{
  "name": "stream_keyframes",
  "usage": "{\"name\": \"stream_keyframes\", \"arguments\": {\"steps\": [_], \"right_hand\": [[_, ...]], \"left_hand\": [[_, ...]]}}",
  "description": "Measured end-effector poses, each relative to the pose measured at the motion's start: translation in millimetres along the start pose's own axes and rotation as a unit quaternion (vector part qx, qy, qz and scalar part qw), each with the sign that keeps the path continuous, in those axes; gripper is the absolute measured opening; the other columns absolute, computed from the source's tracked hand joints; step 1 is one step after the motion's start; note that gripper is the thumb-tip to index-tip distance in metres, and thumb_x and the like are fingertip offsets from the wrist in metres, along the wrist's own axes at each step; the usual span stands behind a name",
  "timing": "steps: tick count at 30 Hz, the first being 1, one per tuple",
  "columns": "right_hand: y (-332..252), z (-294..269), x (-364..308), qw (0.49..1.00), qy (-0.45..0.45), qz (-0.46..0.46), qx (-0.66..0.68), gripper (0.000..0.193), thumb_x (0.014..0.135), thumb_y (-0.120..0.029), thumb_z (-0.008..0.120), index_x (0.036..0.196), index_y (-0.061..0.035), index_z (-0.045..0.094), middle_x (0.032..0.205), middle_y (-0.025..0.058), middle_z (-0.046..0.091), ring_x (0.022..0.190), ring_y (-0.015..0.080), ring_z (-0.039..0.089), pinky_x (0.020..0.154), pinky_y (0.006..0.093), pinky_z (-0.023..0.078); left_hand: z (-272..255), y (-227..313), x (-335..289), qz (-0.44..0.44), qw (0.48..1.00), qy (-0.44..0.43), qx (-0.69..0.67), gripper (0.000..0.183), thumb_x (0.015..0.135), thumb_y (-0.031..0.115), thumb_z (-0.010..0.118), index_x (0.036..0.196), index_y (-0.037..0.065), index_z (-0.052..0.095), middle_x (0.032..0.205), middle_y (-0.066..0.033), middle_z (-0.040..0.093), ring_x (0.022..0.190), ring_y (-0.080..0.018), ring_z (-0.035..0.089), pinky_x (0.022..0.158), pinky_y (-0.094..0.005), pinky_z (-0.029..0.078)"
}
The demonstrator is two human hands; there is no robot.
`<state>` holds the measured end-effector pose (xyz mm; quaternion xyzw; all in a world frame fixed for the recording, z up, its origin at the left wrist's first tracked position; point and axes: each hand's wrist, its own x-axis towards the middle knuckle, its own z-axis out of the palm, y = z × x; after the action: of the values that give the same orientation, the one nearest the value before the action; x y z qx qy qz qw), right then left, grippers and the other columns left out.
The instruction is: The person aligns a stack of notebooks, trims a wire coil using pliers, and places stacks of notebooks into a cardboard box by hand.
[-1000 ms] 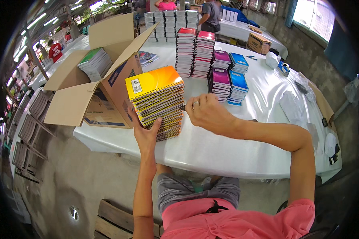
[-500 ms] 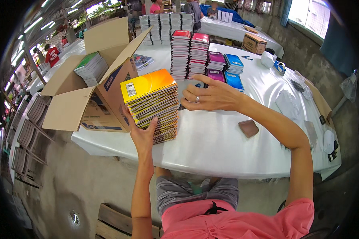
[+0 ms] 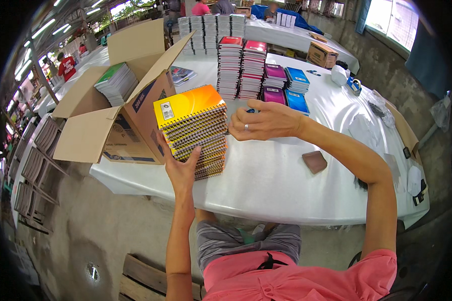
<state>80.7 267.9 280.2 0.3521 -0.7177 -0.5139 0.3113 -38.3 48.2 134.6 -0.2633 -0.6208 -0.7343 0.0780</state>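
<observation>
A thick stack of yellow and orange spiral notebooks (image 3: 191,110) is held tilted over the table, wire bindings facing me. My left hand (image 3: 182,163) grips it from below left, thumb across the bindings. Close against the stack's right side is my right hand (image 3: 266,121), a ring on one finger. Its fingers are curled together, and what they pinch, if anything, is hidden. Left of the stack stands an open cardboard box (image 3: 135,128) containing green-covered notebooks (image 3: 114,83).
Behind my hands stand red notebooks (image 3: 231,65), purple notebooks (image 3: 274,75) and blue notebooks (image 3: 297,88) in piles. Grey-looking stacks (image 3: 211,32) rise farther back. On the white-covered table (image 3: 266,195) lie a brown block-like piece (image 3: 314,162) and a tape dispenser (image 3: 354,85) at right.
My right hand's fingers have drawn in from a looser spread to a closed curl beside the stack. The left hand keeps its grip on the notebooks, almost unmoved.
</observation>
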Motion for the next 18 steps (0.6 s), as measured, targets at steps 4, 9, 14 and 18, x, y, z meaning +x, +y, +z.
{"name": "stream_keyframes", "arguments": {"steps": [4,9,14,18], "right_hand": [[-13,-20,11,0.989,-0.073,0.073,0.103,0.018,0.081,-0.020,0.060,0.096,-0.0102,0.058,0.092,0.0002,0.058,0.094,0.0154,0.055,0.084,0.0326,0.042],[-44,-48,46,0.947,-0.249,0.193,0.069,0.017,0.075,-0.019,0.063,0.081,-0.0031,0.062,0.067,0.0015,0.055,0.069,0.0179,0.057,0.067,0.0328,0.043],[2,-41,16,0.946,-0.181,0.165,0.212,0.050,0.075,-0.036,0.074,0.117,-0.0146,0.054,0.119,-0.0009,0.052,0.120,0.0127,0.043,0.104,0.0399,0.030],[20,-26,-4,0.966,-0.115,0.151,0.175,0.048,0.078,-0.030,0.072,0.118,-0.0166,0.049,0.115,-0.0026,0.053,0.116,0.0137,0.047,0.109,0.0411,0.029]], "left_hand": [[5,5,-1,-0.009,1.000,-0.017,0.001,0.101,0.077,0.008,0.079,0.153,0.002,0.013,0.149,-0.0189,0.038,0.130,-0.0227,0.045,0.108,-0.0326,0.036],[-6,-6,-1,-0.025,0.998,0.000,0.063,0.102,0.077,0.012,0.080,0.154,0.007,0.014,0.147,-0.0181,0.042,0.127,-0.0238,0.047,0.106,-0.0340,0.038],[-3,7,1,0.042,0.999,-0.017,0.027,0.111,0.073,0.012,0.083,0.152,-0.003,0.006,0.158,-0.0209,0.019,0.143,-0.0244,0.026,0.116,-0.0339,0.023],[2,17,6,0.016,1.000,-0.002,0.001,0.111,0.074,0.012,0.083,0.153,-0.002,0.005,0.156,-0.0229,0.021,0.142,-0.0265,0.027,0.115,-0.0345,0.024]]}}
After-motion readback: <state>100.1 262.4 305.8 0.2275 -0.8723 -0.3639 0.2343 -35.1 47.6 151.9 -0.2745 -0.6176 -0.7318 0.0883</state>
